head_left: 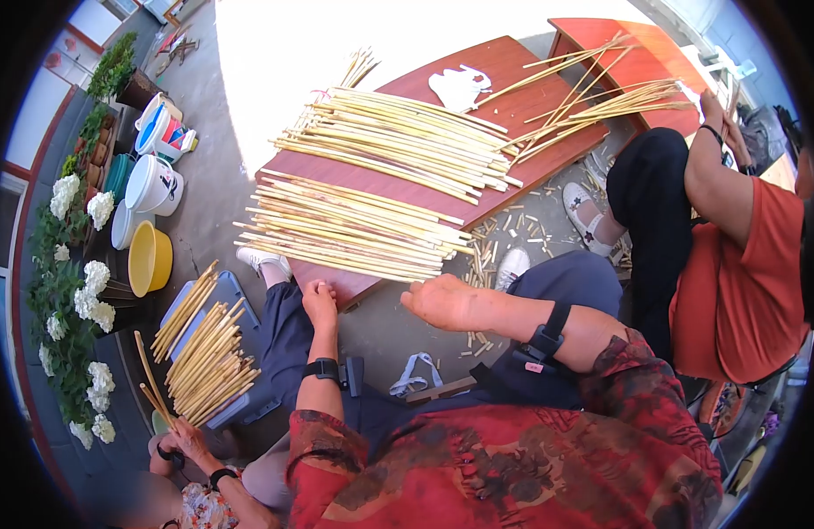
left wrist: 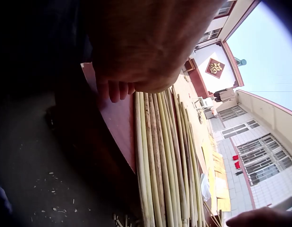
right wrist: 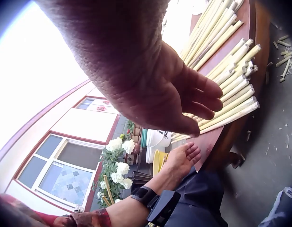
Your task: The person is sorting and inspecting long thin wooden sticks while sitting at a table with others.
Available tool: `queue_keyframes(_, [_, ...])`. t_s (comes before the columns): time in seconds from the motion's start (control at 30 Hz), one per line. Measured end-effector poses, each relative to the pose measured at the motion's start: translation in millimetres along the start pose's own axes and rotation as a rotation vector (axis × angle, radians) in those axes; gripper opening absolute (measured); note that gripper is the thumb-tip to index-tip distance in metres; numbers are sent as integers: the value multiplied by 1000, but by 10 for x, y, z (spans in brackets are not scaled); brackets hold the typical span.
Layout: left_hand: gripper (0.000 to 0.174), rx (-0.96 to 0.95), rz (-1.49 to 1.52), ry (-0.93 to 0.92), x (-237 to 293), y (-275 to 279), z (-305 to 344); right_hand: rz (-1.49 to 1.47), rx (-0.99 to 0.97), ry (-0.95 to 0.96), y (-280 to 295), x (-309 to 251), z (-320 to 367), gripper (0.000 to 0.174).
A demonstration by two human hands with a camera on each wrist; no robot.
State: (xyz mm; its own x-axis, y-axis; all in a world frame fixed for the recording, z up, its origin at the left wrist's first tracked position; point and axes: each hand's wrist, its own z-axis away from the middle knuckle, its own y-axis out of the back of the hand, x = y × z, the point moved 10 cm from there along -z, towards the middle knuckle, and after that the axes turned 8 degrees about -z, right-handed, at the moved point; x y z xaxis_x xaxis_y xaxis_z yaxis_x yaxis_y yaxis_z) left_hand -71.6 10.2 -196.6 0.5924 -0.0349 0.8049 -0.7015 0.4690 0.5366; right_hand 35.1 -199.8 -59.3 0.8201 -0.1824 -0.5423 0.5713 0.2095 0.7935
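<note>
Long pale-yellow peeled stalks (head_left: 354, 227) lie side by side in a near pile on the reddish-brown table (head_left: 504, 198). A second pile of stalks (head_left: 398, 137) lies behind it. My left hand (head_left: 319, 302) is at the table's near left corner, its fingers loosely bent and holding nothing. In the right wrist view this left hand (right wrist: 182, 158) shows its palm side up. My right hand (head_left: 442, 302) hovers by the right-hand ends of the near pile. Its fingers (right wrist: 203, 87) are relaxed with nothing between them, and overlap the stalk ends in the right wrist view.
A person at right handles thin stalks (head_left: 631, 101) over another table (head_left: 592, 35). Another at lower left holds sticks beside short bundles (head_left: 213, 361) on a blue bin (head_left: 235, 295). Cut bits (head_left: 486, 251) litter the floor. A white bag (head_left: 460, 86), yellow basin (head_left: 149, 258) and buckets (head_left: 154, 185) stand around.
</note>
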Motion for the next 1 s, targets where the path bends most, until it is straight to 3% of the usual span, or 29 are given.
queue_keyframes(0.23, [14,-176,38,5,-189,155,504,-20,170,-190,188,684,-86,16])
queue_keyframes(0.3, [13,-187,2,-156,17,323,620,-48,230,-262,268,764,-47,18])
queue_keyframes(0.33, [12,-112,-166,-345,240,567,731,-32,233,-260,299,802,-55,18])
queue_keyframes(0.4, [11,-66,-253,-392,320,752,776,-106,354,-392,352,1149,29,19])
queue_keyframes(0.47, [10,146,-628,-602,411,1125,890,-270,370,-501,403,1452,76,21])
queue_keyframes(0.53, [9,102,-598,-526,253,1178,875,-282,345,-526,404,1594,55,27])
queue_keyframes(0.6, [11,139,-907,-593,123,1202,1002,-161,451,-565,534,1808,6,22])
queue_keyframes(0.67, [14,93,-894,-532,50,1178,981,-179,519,-564,549,1860,0,21])
queue_keyframes(0.77, [14,189,-928,-615,152,1155,1071,-109,400,-657,435,2099,-35,21])
queue_keyframes(0.83, [14,232,-784,-535,118,1277,1014,-52,408,-643,420,2134,-52,20])
queue_keyframes(1.0, [15,281,-761,-544,97,1311,946,107,436,-620,412,2175,-131,18])
